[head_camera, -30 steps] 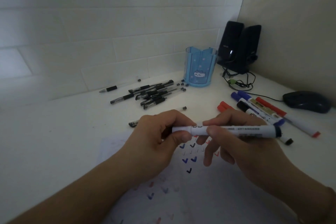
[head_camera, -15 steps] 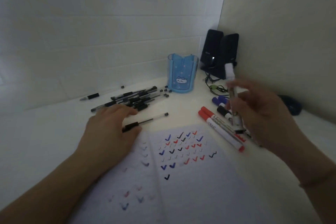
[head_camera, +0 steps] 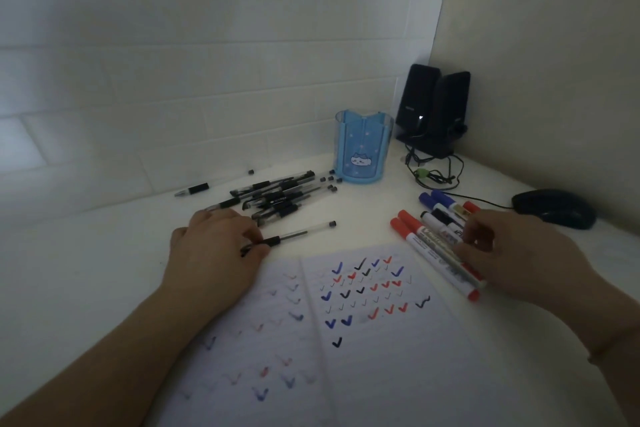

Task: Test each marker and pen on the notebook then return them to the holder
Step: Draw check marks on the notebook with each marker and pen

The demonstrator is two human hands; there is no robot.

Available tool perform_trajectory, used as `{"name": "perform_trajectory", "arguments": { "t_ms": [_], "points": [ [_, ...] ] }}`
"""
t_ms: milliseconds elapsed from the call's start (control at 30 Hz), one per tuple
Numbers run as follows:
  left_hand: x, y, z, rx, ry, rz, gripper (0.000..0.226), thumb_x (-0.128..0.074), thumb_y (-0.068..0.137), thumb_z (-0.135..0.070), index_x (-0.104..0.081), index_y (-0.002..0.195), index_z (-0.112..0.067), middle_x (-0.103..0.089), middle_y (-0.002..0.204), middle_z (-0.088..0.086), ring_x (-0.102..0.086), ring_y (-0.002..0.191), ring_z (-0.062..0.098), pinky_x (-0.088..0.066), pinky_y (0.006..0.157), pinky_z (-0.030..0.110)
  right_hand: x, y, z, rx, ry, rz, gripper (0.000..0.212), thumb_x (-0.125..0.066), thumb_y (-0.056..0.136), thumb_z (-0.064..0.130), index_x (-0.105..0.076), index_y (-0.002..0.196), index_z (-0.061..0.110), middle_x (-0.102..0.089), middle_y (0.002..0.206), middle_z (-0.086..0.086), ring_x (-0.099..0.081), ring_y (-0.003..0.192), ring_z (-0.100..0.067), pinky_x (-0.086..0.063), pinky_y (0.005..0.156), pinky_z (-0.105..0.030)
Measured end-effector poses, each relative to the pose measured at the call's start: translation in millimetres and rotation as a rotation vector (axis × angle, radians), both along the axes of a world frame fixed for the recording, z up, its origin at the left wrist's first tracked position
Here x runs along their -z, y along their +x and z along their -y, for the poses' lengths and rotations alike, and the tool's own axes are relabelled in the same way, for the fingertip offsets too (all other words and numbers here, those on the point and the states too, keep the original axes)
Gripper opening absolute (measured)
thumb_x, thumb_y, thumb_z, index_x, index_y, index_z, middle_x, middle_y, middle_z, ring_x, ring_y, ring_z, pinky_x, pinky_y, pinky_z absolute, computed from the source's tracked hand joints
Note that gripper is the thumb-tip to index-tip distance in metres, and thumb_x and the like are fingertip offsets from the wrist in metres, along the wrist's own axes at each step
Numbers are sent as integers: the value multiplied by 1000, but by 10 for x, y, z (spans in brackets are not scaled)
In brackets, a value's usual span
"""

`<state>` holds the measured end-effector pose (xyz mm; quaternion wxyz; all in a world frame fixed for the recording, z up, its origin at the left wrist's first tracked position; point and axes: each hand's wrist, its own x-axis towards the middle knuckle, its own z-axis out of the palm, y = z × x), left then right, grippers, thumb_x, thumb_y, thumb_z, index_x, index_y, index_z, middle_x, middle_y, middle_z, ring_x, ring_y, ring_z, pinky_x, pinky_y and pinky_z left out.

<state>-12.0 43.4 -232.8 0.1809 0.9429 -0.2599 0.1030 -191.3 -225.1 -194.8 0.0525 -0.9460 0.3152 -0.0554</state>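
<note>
At frame centre-left, the left hand (head_camera: 214, 253) pinches a black pen (head_camera: 294, 236) lying on the desk (head_camera: 86, 270) above the notebook (head_camera: 381, 374). At right, the right hand (head_camera: 519, 260) rests curled on the markers (head_camera: 436, 246); its grip cannot be told. The blue holder (head_camera: 362, 149) stands at upper centre.

Loose pens (head_camera: 277, 196), markers (head_camera: 440, 239) flanking notebook (head_camera: 346, 340)
</note>
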Motion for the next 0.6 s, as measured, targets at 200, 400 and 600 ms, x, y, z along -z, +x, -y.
{"name": "perform_trajectory", "arguments": {
  "t_ms": [200, 400, 600],
  "points": [
    [27, 102, -28, -82, -3, -24, 26, -53, 85, -53, -58, 105, -36, -54, 116, -10, -43, 114, 20, -34, 94, 40, -36, -3, -80, -41, 18, 50, 16, -54, 85, 51, -48, 92, 39, -52, 82, 14, -53, 63, -2, -49, 56, -21],
    [134, 146, 47, 161, 93, -59, 73, -19, 74, -78, -31, 138, -48, -20, 154, -16, -11, 143, 17, -8, 115, 51, -76, 7, -176, -90, 20, 89, 13, -52, 88, 47, -47, 98, 38, -56, 83, 11, -53, 68, -3, -39, 55, -17],
    [100, 171, 25, 161, 87, 17, 38, -39, 91, -56, -55, 120, -39, -43, 136, -16, -31, 131, 14, -12, 113, 49, -125, -3, -240, -100, 27, 63, 12, -49, 90, 47, -44, 98, 39, -59, 87, 9, -51, 71, -2, -30, 51, -11]
  ]
}}
